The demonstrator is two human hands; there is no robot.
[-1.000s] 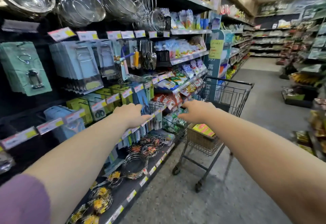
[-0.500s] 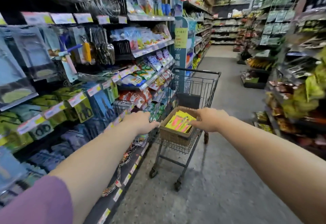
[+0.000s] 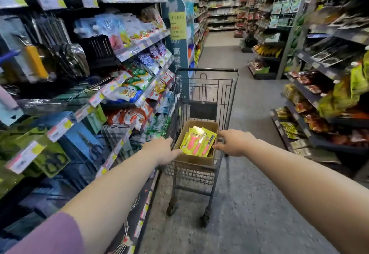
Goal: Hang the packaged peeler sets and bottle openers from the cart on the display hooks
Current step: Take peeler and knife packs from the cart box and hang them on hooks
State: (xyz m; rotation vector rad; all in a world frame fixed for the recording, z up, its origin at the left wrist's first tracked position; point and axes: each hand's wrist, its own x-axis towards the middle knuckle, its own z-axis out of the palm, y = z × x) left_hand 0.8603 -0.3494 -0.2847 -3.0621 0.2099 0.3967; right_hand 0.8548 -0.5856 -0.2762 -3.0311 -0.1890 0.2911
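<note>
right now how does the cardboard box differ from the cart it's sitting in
The box is brown cardboard with solid walls; the cart is dark wire mesh you can see through. The box is far smaller and sits inside the cart at its near end; the cart stands on the floor on wheels. The box holds the yellow packets directly; the cart holds them only through the box. Both are open on top.
</note>
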